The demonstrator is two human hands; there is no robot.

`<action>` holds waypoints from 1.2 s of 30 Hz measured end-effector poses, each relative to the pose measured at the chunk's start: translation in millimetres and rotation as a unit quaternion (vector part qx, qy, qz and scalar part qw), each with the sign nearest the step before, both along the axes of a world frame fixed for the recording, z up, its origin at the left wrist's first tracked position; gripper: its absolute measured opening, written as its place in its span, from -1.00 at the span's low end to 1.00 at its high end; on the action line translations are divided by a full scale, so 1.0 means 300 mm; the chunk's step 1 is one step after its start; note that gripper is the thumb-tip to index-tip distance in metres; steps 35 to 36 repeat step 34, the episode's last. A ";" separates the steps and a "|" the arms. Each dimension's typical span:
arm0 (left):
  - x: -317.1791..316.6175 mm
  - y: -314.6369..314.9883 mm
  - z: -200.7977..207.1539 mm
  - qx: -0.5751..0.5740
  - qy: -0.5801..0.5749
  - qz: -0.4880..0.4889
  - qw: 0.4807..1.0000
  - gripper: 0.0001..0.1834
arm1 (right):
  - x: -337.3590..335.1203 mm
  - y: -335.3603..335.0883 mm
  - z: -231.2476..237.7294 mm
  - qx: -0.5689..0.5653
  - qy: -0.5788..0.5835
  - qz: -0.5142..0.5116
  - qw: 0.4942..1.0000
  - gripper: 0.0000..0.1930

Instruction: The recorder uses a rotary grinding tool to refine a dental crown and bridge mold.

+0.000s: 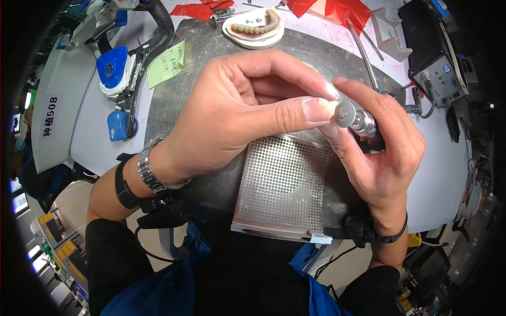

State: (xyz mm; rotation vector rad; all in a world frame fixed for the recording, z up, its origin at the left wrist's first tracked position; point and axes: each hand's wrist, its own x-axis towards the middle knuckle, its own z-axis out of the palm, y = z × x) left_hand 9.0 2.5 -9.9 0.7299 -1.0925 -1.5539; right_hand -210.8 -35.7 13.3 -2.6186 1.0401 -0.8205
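Above the perforated metal tray (282,181), the left hand (237,113) pinches a small pale piece (331,108) against the grinding disc (345,114) of the handpiece (363,122) gripped by the right hand (382,152); grinding looks midway, unfinished.

Dental lab bench. Landmark: perforated metal grille (282,181) set in a grey work plate. Beyond it, a plaster model with a row of teeth (254,27); to its left, a blue-and-white articulator (117,68); to its right, a handpiece control box (436,52).
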 end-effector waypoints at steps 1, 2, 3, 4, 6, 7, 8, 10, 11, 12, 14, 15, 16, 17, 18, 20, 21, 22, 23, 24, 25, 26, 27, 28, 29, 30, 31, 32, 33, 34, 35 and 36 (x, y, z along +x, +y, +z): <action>0.000 0.000 0.000 0.011 -0.006 0.003 1.000 -0.73 | 0.000 -0.001 0.000 -0.002 0.000 -0.001 1.000 -0.60; 0.000 0.000 0.001 0.011 -0.011 0.004 1.000 -0.74 | -0.001 -0.001 0.000 -0.004 -0.009 0.011 1.000 -0.60; 0.000 0.000 0.001 0.011 -0.015 0.005 1.000 -0.74 | -0.001 -0.001 0.000 -0.005 0.000 -0.001 1.000 -0.60; 0.000 0.000 0.001 0.011 -0.015 0.005 1.000 -0.74 | -0.002 -0.002 0.000 -0.004 0.003 0.004 1.000 -0.61; 0.001 0.000 0.002 0.000 0.005 0.000 1.000 -0.74 | -0.002 0.000 0.001 -0.003 0.006 0.010 1.000 -0.61; 0.001 0.000 0.002 0.017 -0.001 0.003 1.000 -0.74 | -0.002 0.003 0.002 0.004 0.007 0.000 1.000 -0.62; 0.001 0.000 0.002 0.015 -0.006 0.002 1.000 -0.74 | -0.002 0.003 0.002 0.007 0.007 -0.005 1.000 -0.62; 0.000 0.000 0.000 0.012 -0.011 0.002 1.000 -0.74 | -0.002 0.002 0.003 0.008 0.007 -0.003 1.000 -0.62; -0.002 0.000 -0.002 0.004 -0.010 0.007 1.000 -0.74 | -0.002 0.001 0.003 0.005 -0.003 0.015 1.000 -0.62; -0.003 0.000 -0.003 -0.005 -0.009 0.011 1.000 -0.74 | -0.002 -0.001 0.002 0.004 0.006 0.003 1.000 -0.62; 0.000 0.000 -0.003 0.000 -0.010 0.008 1.000 -0.74 | -0.003 -0.001 0.001 0.000 -0.001 0.015 1.000 -0.62; 0.001 0.001 -0.003 -0.008 -0.002 0.004 1.000 -0.74 | -0.003 -0.001 0.001 -0.001 0.010 0.003 1.000 -0.62; 0.000 0.001 -0.004 0.005 -0.011 0.007 1.000 -0.74 | -0.002 0.000 -0.001 -0.003 0.007 0.002 1.000 -0.62; -0.001 0.000 -0.005 -0.005 -0.008 0.006 1.000 -0.74 | -0.001 0.000 -0.001 -0.005 0.006 0.001 1.000 -0.62; -0.002 -0.001 -0.006 -0.021 0.005 0.003 1.000 -0.74 | -0.001 0.000 -0.001 -0.006 0.004 0.000 1.000 -0.62; -0.002 0.000 -0.005 -0.009 -0.001 0.006 1.000 -0.75 | -0.002 0.001 0.001 0.004 0.014 0.000 1.000 -0.62; -0.003 0.001 -0.005 -0.015 0.014 0.003 1.000 -0.75 | -0.002 0.002 0.001 0.007 0.017 0.000 1.000 -0.61; -0.003 0.001 -0.005 -0.004 0.004 0.006 1.000 -0.75 | -0.001 0.002 -0.001 0.003 0.008 0.000 1.000 -0.62; -0.003 0.001 -0.005 -0.007 0.001 0.008 1.000 -0.75 | -0.001 0.001 -0.002 0.001 0.003 0.000 1.000 -0.62; -0.003 0.001 -0.005 -0.019 0.009 0.007 1.000 -0.74 | -0.001 0.001 -0.002 -0.001 -0.002 0.000 1.000 -0.63; -0.003 0.002 -0.005 -0.011 -0.002 0.010 1.000 -0.74 | -0.003 -0.001 0.000 -0.001 0.005 0.003 1.000 -0.63; -0.002 0.003 -0.004 -0.006 -0.002 0.008 1.000 -0.74 | -0.004 -0.001 0.000 -0.001 -0.002 0.020 1.000 -0.63; -0.002 0.003 -0.004 -0.015 0.015 0.004 1.000 -0.74 | -0.004 -0.001 0.000 -0.001 0.013 0.007 1.000 -0.63; -0.002 0.003 -0.005 -0.001 -0.003 0.007 1.000 -0.74 | -0.003 0.000 -0.003 -0.002 0.004 0.004 1.000 -0.64; -0.003 0.003 -0.006 -0.008 -0.002 0.007 1.000 -0.74 | -0.004 0.000 -0.002 0.004 -0.004 0.011 1.000 -0.64; -0.003 0.002 -0.007 -0.023 0.014 0.003 1.000 -0.75 | -0.005 -0.001 -0.001 -0.003 -0.005 0.002 1.000 -0.64; -0.003 0.002 -0.007 -0.015 -0.001 0.007 1.000 -0.75 | -0.009 -0.003 0.003 0.004 0.010 0.008 1.000 -0.64; -0.003 0.001 -0.008 -0.016 0.004 0.006 1.000 -0.74 | -0.011 -0.002 0.004 0.008 0.018 0.011 1.000 -0.63; -0.003 0.001 -0.009 -0.026 0.023 0.001 0.999 -0.74 | -0.013 -0.002 0.006 0.011 0.025 0.014 1.000 -0.63; -0.003 0.001 -0.010 -0.018 0.008 0.005 1.000 -0.74 | -0.012 0.001 0.004 0.012 0.021 0.005 1.000 -0.63; -0.003 0.001 -0.010 -0.018 0.008 0.005 1.000 -0.74 | -0.012 0.001 0.004 0.012 0.021 0.005 1.000 -0.63; -0.003 0.001 -0.010 -0.018 0.008 0.005 1.000 -0.74 | -0.012 0.001 0.004 0.012 0.021 0.005 1.000 -0.63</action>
